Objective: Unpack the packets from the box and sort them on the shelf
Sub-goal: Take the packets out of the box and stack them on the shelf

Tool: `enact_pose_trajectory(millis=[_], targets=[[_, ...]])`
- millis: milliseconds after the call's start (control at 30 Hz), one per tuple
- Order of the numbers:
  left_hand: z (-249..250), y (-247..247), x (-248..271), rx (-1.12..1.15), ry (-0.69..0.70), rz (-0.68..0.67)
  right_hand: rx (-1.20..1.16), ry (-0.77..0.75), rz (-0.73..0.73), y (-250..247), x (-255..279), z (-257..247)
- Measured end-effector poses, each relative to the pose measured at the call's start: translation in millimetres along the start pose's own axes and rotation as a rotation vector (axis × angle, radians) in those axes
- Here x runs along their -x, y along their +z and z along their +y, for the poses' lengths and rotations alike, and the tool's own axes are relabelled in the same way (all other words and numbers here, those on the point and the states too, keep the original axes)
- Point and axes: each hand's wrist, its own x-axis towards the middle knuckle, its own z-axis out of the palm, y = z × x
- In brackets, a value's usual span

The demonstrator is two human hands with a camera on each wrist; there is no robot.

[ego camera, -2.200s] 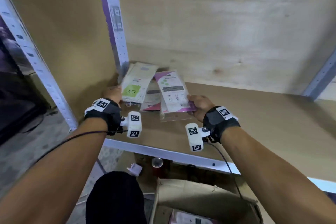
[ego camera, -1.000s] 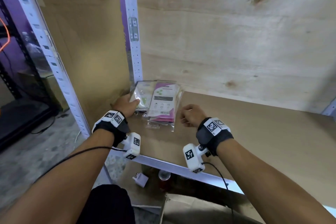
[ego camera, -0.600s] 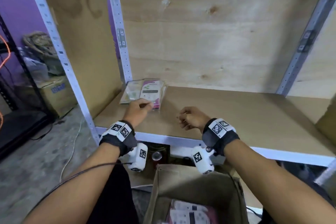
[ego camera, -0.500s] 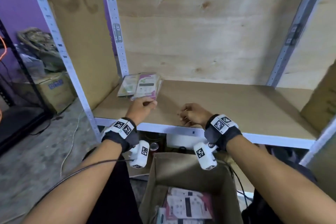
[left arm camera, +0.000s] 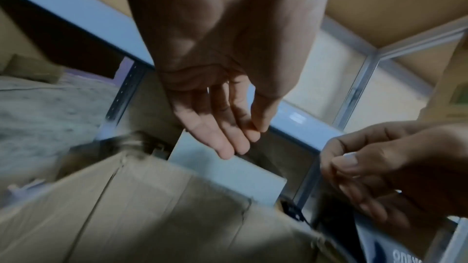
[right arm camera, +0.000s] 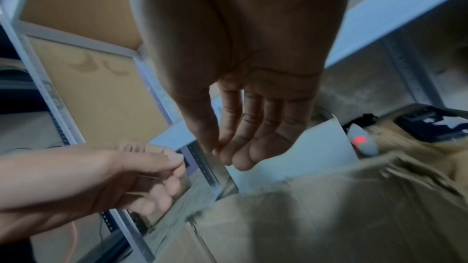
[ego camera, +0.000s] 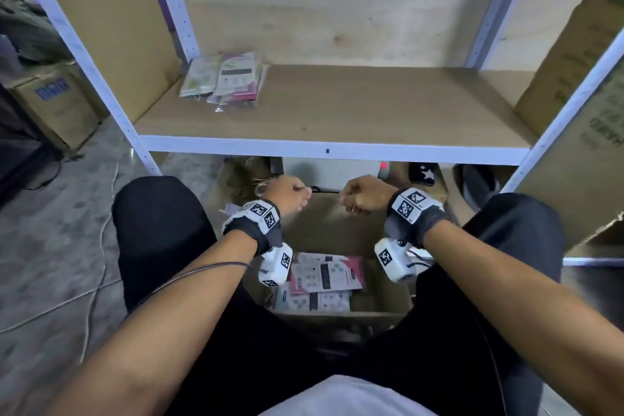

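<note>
Both hands hang over the open cardboard box (ego camera: 337, 230), just below the shelf's white front rail. The left hand (ego camera: 287, 192) holds nothing: from the left wrist camera its fingers (left arm camera: 222, 135) hang loosely, slightly bent, thumb tip near the forefinger. The right hand (ego camera: 363, 194) is the same story, fingers (right arm camera: 250, 147) relaxed and pointing down toward the box's far flap, nothing between them. The two hands sit close together but apart, knuckles facing each other.

Down in the box, between the wrists, lie more packets (ego camera: 326, 275), white and pink, stacked flat and overlapping. Up on the wooden shelf (ego camera: 371, 111), a small pile of packets (ego camera: 229, 79) sits in the back left corner, against the rear panel and next to the perforated upright; a pale green-printed one lies leftmost, with pink-and-white ones overlapping just right of it.

The person's dark-clad knees flank the box. A second cardboard carton (ego camera: 55, 105) stands on the floor to the left of the rack, and a cable (ego camera: 98, 267) trails across the concrete.
</note>
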Motion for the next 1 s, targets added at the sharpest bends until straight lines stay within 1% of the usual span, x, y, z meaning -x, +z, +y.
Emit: enact_pose_trajectory(millis=[100, 233, 267, 333, 500, 567, 633, 733, 833, 900, 933, 1000], targets=[[-21.9, 26.9, -4.2, 0.046, -0.1, -0.095, 0.014, 0.066, -0.046, 18.1, -12.8, 22.4], [-50.1, 52.9, -20.7, -0.094, -0.176, -0.145, 0.008, 0.155, -0.079, 44.8, -37.1, 53.6], [-57.0, 57.6, -25.5, -0.103, -0.204, -0.178, -0.009, 0.184, -0.098, 51.7, -44.0, 62.1], [-73.9, 67.6, -35.8, -0.097, -0.258, -0.241, -0.01, 0.24, -0.155, 65.6, -58.1, 78.6], [-115.6, 90.8, -51.7, -0.053, -0.443, -0.311, -0.008, 0.349, -0.299, 101.1, -87.3, 109.0], [-126.0, 97.6, -54.5, -0.08, -0.47, -0.343, 0.014, 0.375, -0.343, 113.3, -98.4, 115.9], [-134.4, 103.5, -56.6, -0.142, -0.466, -0.372, 0.037, 0.38, -0.382, 123.6, -109.5, 120.1], [-144.1, 110.2, -57.8, -0.172, -0.501, -0.38, 0.131, 0.339, -0.414, 133.4, -121.6, 124.2], [-152.2, 112.4, -60.1, -0.147, -0.533, -0.406, 0.311, 0.282, -0.394, 138.4, -126.7, 130.8], [-154.6, 112.7, -61.8, -0.149, -0.542, -0.429, 0.348, 0.25, -0.382, 144.5, -129.5, 139.4], [-154.8, 112.8, -61.9, -0.158, -0.54, -0.424, 0.346, 0.254, -0.377, 148.4, -130.9, 143.7], [-156.1, 115.1, -61.6, -0.194, -0.528, -0.359, 0.313, 0.277, -0.365, 155.6, -133.6, 152.8]])
